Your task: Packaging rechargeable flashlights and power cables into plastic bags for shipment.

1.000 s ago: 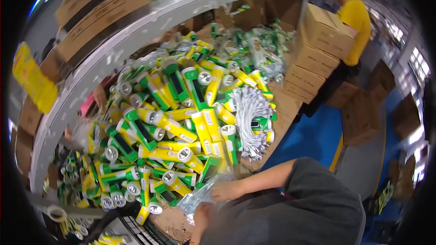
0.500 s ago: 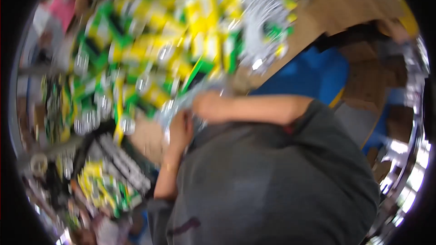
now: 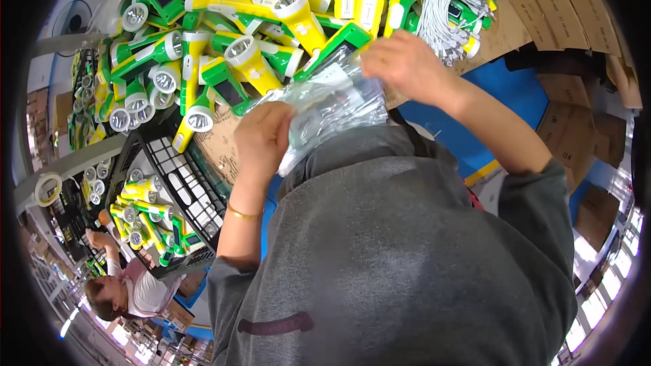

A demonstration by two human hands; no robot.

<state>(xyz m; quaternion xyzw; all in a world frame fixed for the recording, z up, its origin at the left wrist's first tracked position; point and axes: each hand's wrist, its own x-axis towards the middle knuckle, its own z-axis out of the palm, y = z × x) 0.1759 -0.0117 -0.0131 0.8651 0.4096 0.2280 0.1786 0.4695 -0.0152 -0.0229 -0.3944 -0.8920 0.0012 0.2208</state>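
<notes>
Head view: left hand (image 3: 261, 137) and right hand (image 3: 405, 62) both grip a stack of clear plastic bags (image 3: 331, 105), held over the bench (image 3: 220, 146) near edge, against the grey shirt. Bag contents unclear, probably empty. Green and yellow flashlights (image 3: 251, 61) piled behind; white cables (image 3: 451, 0) at the right.

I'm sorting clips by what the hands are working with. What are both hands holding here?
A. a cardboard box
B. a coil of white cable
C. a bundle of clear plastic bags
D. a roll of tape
C: the left hand and right hand both grip a crinkled bundle of clear plastic bags, held over the pile of yellow and green flashlights.
</notes>
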